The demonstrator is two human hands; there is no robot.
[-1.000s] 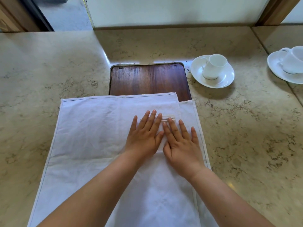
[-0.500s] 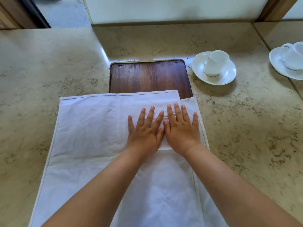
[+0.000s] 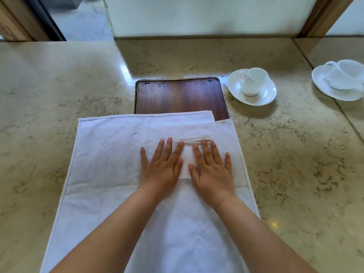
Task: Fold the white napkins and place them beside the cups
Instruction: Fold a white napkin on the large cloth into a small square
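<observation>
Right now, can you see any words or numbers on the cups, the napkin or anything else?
None: no words, numbers or logos show anywhere.
The folded napkin under the hands is plain white.
The near cup has only a thin dark line round its base, not text.
The far cup is also unmarked.

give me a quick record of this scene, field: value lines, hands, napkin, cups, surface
left hand: left hand flat, fingers straight, pressing the folded napkin
right hand: right hand flat, pressing the same napkin
napkin: small, white, folded, layered edges showing at its far end
under it: large white cloth, partly covering a dark wooden board
cups: near cup on its saucer, far right; second cup at the frame edge
surface: beige marble counter
task state: napkin not yet beside a cup
</observation>
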